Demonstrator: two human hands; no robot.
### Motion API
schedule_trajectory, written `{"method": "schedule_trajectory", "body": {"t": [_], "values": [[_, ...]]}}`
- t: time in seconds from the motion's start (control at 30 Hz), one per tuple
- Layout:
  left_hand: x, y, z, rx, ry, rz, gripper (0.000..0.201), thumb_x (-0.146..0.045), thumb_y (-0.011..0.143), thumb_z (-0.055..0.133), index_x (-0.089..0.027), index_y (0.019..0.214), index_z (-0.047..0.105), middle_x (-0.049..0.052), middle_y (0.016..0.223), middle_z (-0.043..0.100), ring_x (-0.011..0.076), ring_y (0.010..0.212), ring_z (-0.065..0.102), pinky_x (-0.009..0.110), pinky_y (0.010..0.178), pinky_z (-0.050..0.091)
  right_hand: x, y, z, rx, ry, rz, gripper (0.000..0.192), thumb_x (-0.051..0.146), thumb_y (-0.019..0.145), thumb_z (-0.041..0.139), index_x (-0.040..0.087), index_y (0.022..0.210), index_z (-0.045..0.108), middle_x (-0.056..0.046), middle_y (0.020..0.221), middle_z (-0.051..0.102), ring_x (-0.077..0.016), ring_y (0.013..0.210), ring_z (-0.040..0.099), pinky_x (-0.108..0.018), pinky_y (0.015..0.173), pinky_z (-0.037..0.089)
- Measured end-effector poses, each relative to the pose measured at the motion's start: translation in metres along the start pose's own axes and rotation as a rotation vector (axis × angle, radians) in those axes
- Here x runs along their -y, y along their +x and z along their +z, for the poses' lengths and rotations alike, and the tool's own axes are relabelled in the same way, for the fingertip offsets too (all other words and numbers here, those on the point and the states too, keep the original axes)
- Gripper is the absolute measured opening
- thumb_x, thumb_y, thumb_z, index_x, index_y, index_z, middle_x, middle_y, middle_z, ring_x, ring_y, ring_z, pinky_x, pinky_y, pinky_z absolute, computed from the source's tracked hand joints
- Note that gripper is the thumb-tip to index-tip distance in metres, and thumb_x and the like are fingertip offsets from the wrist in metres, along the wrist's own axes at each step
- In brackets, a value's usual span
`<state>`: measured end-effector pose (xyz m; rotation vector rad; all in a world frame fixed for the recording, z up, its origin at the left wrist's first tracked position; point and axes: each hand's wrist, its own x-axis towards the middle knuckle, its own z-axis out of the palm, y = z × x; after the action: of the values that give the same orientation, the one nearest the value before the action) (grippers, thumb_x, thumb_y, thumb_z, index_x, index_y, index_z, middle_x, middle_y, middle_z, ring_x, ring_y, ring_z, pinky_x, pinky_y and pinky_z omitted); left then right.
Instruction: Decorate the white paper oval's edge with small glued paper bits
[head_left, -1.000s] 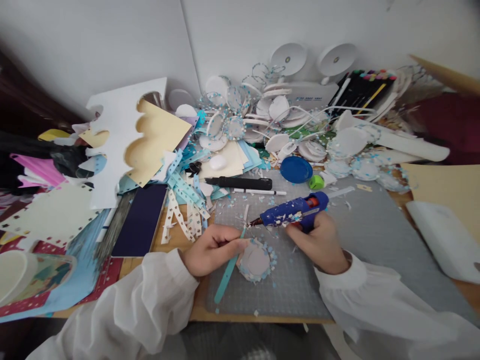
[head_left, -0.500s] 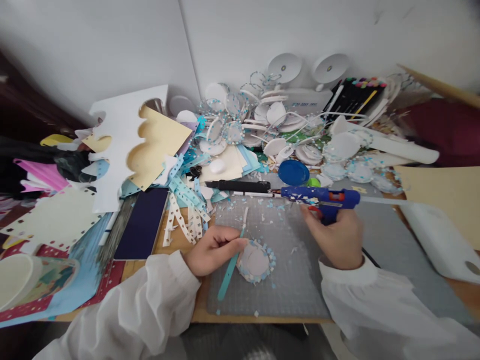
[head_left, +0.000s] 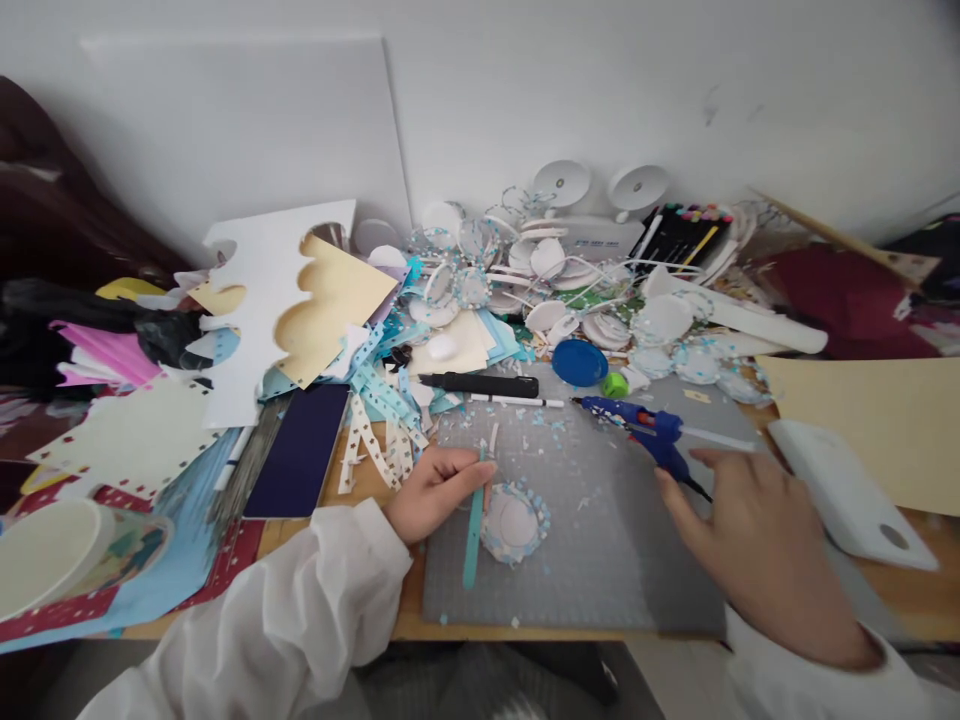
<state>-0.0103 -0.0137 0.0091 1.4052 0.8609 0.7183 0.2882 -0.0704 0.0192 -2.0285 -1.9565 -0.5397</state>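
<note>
Now that the blue glue gun (head_left: 645,428) lies set down on the grey mat (head_left: 600,570), right of centre, the right hand (head_left: 757,545) hangs open beside it; the left hand (head_left: 435,490) still pinches the teal strip (head_left: 473,530) against the white disc (head_left: 514,520), mid-frame.

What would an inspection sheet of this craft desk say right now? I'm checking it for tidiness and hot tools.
Surface: grey cutting mat on a wooden desk, speckled with paper scraps.
Job's things: teal paper strip beside a white disc with blue trim; blue glue gun lying on the mat.
Clutter: paper sheets, punched strips, a heap of white discs, blue lid, black pen, markers.
Hands: left hand pinches the strip; right hand open, fingers by the gun's handle.
Cables: a thin black cord leaves the gun's handle.
Surroundings: white wall and board behind.
</note>
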Motion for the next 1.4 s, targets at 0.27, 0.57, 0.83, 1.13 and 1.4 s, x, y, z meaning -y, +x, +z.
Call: {"method": "schedule_trajectory", "body": {"t": [0.27, 0.57, 0.83, 1.13, 1.4], "values": [[0.007, -0.001, 0.002, -0.018, -0.206, -0.075, 0.046, -0.048, 0.086, 0.057, -0.011, 0.059, 0.066, 0.001, 0.050, 0.053, 0.0102, 0.049, 0.043, 0.024, 0.050, 0.031, 0.081, 0.011, -0.038, -0.044, 0.432, -0.536, 0.015, 0.018, 0.090, 0.049, 0.017, 0.098, 0.062, -0.008, 0.093, 0.068, -0.0229, 0.088, 0.061, -0.042, 0.087, 0.042], [-0.005, 0.003, 0.006, -0.094, -0.554, -0.097, 0.052, -0.042, 0.074, 0.071, -0.016, 0.047, 0.035, -0.008, 0.048, 0.021, 0.0052, 0.047, 0.018, 0.023, 0.045, 0.014, 0.126, 0.041, -0.013, -0.357, 0.501, -0.934, 0.023, 0.013, 0.092, 0.046, 0.017, 0.096, 0.068, -0.005, 0.096, 0.072, -0.0176, 0.091, 0.062, -0.036, 0.085, 0.049], [0.001, 0.002, 0.005, -0.017, -0.342, -0.033, 0.050, -0.050, 0.088, 0.053, -0.013, 0.054, 0.053, -0.008, 0.045, 0.023, 0.0063, 0.045, 0.018, 0.025, 0.048, 0.015, 0.102, 0.055, 0.001, -0.421, 0.873, -0.725, 0.020, 0.007, 0.086, 0.053, 0.019, 0.099, 0.061, -0.006, 0.092, 0.072, -0.0169, 0.086, 0.067, -0.035, 0.077, 0.056], [0.000, 0.003, 0.002, 0.061, 0.276, 0.325, 0.020, -0.026, 0.084, 0.060, -0.012, 0.069, 0.062, 0.001, 0.064, 0.049, 0.0108, 0.058, 0.043, 0.024, 0.054, 0.033, 0.093, 0.045, 0.028, -0.043, 1.566, -0.012, 0.005, 0.023, 0.094, 0.049, 0.020, 0.092, 0.053, -0.003, 0.081, 0.063, -0.0144, 0.069, 0.060, -0.030, 0.064, 0.050], [-0.002, 0.008, 0.001, 0.232, 0.398, 0.427, 0.006, -0.016, 0.081, 0.059, -0.014, 0.076, 0.061, 0.007, 0.087, 0.052, 0.0186, 0.087, 0.052, 0.032, 0.081, 0.042, 0.100, 0.035, 0.023, 0.229, 1.688, -0.086, 0.011, 0.028, 0.098, 0.042, 0.021, 0.094, 0.049, -0.001, 0.080, 0.057, -0.0121, 0.070, 0.054, -0.027, 0.065, 0.045]]}}
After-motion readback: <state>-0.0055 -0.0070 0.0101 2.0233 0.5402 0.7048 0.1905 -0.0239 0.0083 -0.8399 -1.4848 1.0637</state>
